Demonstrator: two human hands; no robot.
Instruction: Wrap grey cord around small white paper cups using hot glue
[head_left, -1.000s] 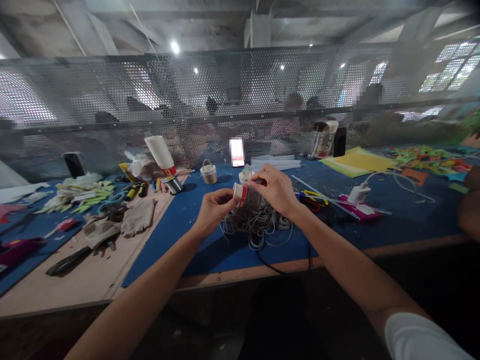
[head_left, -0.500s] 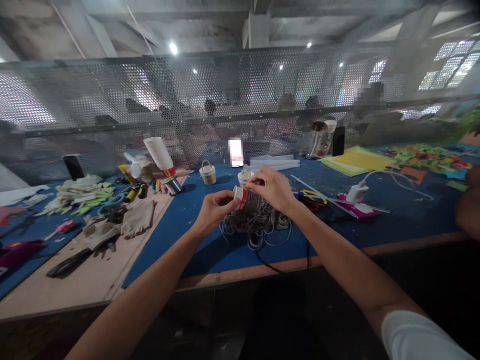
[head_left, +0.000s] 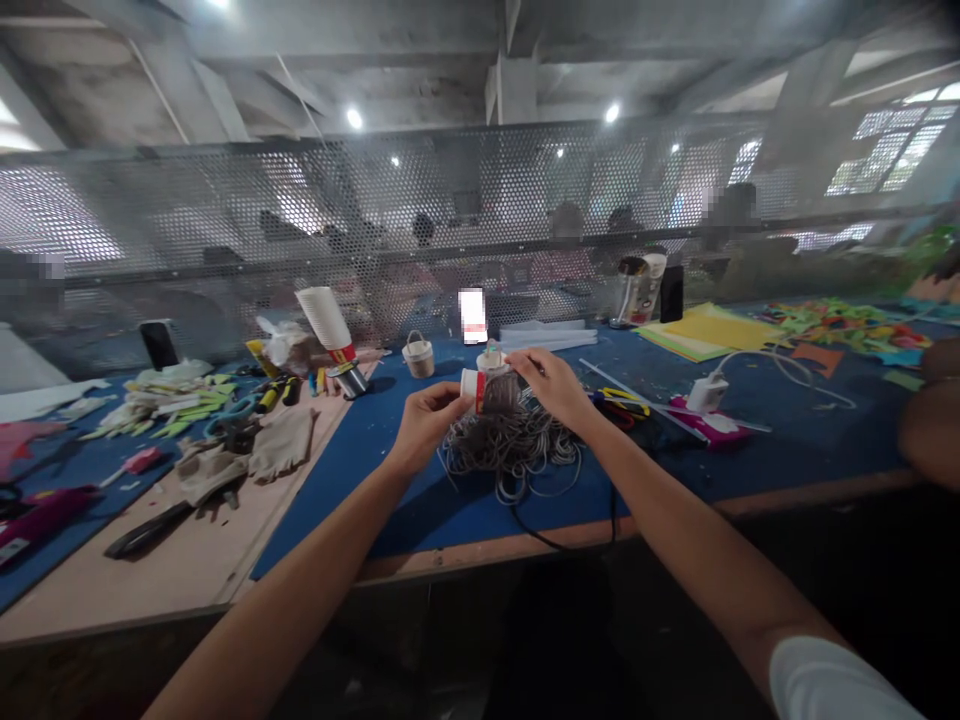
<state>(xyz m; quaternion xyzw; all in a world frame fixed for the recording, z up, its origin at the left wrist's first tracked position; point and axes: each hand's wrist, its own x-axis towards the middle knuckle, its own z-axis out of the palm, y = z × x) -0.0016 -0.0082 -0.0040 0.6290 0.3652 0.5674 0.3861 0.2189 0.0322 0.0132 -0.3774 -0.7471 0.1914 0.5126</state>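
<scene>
In the head view a white and red paper cup (head_left: 470, 386) lies on its side in the air, its right part wound with grey cord (head_left: 501, 393). My left hand (head_left: 430, 420) is closed around the cup's white end. At the wound end, my right hand (head_left: 553, 388) is closed in a pinch on the cord, though the strand between its fingertips is hard to see. Beneath both hands a loose tangle of grey cord (head_left: 510, 455) rests on the blue table mat (head_left: 405, 510). Just behind the cup stands a small white container (head_left: 491, 357), partly hidden.
A cord-covered cup with a handle (head_left: 418, 357) stands behind my left hand. Stacked paper cups (head_left: 325, 318) lean at the left, near gloves (head_left: 281, 443). Pliers (head_left: 626, 402), a white charger (head_left: 706, 392) and yellow sheets (head_left: 712, 328) lie to the right. A lit phone (head_left: 473, 315) stands behind.
My right hand has shifted slightly right and opened a small gap from the cup's top. The cup has turned closer to level. The camera view has tilted up a little.
</scene>
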